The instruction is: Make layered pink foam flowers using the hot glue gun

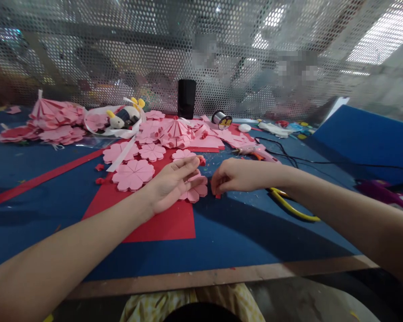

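My left hand [174,183] lies over a pink folded paper flower [196,191] on the red sheet [164,221], fingers stretched out, with a small red paper piece [201,160] at the fingertips. My right hand [237,175] sits just right of that flower, fingers curled in a pinch on a tiny red scrap [218,195] at the blue mat [238,232]. More pink paper flowers [133,174] lie beyond my left hand.
A pink glue gun [255,151] and yellow-handled pliers [293,208] lie right of my hands, with black cables [322,162]. A black cylinder [186,99], a wire spool [221,120], a plush toy [124,118] and pink paper heaps [53,120] stand before a perforated metal screen [121,44].
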A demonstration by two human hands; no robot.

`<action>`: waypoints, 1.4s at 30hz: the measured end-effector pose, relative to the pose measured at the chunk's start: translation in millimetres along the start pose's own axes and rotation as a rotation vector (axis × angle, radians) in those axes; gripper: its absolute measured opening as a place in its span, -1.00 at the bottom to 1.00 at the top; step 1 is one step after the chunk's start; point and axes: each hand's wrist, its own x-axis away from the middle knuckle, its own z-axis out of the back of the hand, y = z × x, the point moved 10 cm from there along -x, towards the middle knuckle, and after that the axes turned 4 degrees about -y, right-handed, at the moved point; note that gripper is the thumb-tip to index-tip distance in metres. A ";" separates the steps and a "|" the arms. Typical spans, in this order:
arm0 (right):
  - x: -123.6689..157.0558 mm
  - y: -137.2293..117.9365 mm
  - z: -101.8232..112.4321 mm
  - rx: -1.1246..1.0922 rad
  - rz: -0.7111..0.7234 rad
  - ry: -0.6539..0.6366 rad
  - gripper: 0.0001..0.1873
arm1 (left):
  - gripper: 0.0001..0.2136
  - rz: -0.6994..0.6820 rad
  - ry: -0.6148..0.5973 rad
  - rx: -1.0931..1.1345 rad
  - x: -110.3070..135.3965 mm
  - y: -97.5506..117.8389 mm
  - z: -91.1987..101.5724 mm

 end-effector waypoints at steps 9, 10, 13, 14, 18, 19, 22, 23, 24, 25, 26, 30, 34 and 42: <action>5.5 -3.3 1.5 0.010 0.009 -0.007 -0.78 | -0.87 -0.007 -0.003 -0.001 1.1 1.0 -1.5; 5.1 -3.3 0.3 0.008 0.003 -0.019 -0.79 | -0.87 -0.008 -0.004 -0.002 1.2 1.2 -1.6; 5.3 -3.0 -5.4 -0.010 -0.022 -0.069 -0.79 | -0.88 -0.008 -0.013 0.002 0.8 1.1 -2.1; 6.0 -3.1 -6.5 -0.008 -0.029 -0.078 -0.78 | -0.88 -0.006 -0.015 0.005 0.6 0.8 -2.1; 10.7 -5.0 -8.3 -0.003 -0.029 -0.078 -0.79 | -0.84 0.002 -0.018 0.006 0.2 0.0 -1.9; 11.8 -5.2 -8.7 -0.017 -0.027 -0.071 -0.80 | -0.83 0.005 -0.021 0.006 0.4 -0.1 -2.4; 14.1 -1.9 -9.3 -0.078 -0.056 -0.025 -0.84 | -0.82 0.012 -0.038 0.002 1.3 0.2 -5.6; 14.8 0.4 -9.0 -0.095 -0.077 0.003 -0.86 | -0.83 0.015 -0.042 0.001 1.7 0.3 -6.7; 15.7 2.5 -8.4 -0.107 -0.096 0.036 -0.87 | -0.83 0.016 -0.040 -0.001 2.0 0.5 -7.3; 16.8 3.5 -7.9 -0.119 -0.104 0.068 -0.88 | -0.84 0.014 -0.032 -0.003 2.3 1.0 -7.2; 18.1 3.5 -7.7 -0.129 -0.102 0.098 -0.88 | -0.85 0.013 -0.020 -0.006 2.5 1.3 -6.5; 27.2 0.7 -7.2 -0.138 -0.063 0.192 -0.86 | -0.89 0.005 0.032 0.002 3.2 1.5 -1.6; 40.6 1.5 -6.4 -0.062 -0.054 0.239 -0.80 | -0.90 0.003 0.039 0.010 3.8 0.9 0.6; 54.8 12.4 -7.9 0.031 0.007 0.360 -0.73 | -0.94 -0.002 0.032 -0.008 4.2 3.0 -2.4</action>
